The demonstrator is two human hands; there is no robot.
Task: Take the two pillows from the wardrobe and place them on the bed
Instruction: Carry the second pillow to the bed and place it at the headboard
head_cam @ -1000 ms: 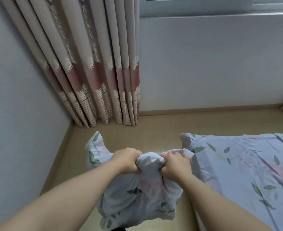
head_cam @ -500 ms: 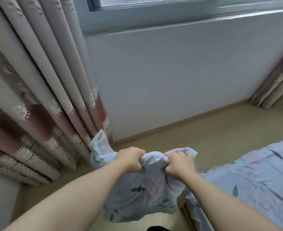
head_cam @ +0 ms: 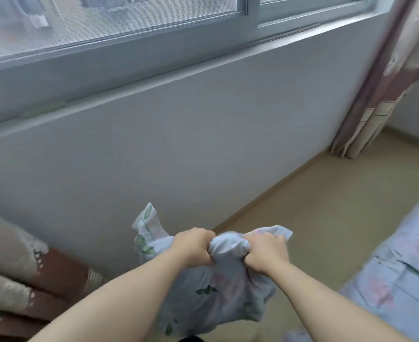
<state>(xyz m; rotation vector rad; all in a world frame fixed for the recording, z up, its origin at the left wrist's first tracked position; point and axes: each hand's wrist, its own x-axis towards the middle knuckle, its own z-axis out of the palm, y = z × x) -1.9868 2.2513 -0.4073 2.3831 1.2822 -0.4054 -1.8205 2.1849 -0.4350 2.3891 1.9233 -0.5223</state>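
A pale blue pillow [head_cam: 213,299] with green leaf and pink flower print hangs in front of me, bunched at its top edge. My left hand [head_cam: 194,246] and my right hand [head_cam: 265,250] are both clenched on that bunched edge, side by side. One corner of the pillow sticks up to the left of my left hand. The bed [head_cam: 396,277], covered in matching floral fabric, lies at the lower right, apart from the pillow. No second pillow or wardrobe is in view.
A white wall [head_cam: 178,149] under a window [head_cam: 119,23] fills the view ahead. Pink and cream curtains hang at the far right [head_cam: 386,95] and bunch at the lower left [head_cam: 18,280]. Beige floor [head_cam: 327,213] runs between wall and bed.
The view has swung to the right and upward: the left curtain slid to the lower left, the window came into view, the bed shifted to the right edge. Both hands keep their grip on the pillow.
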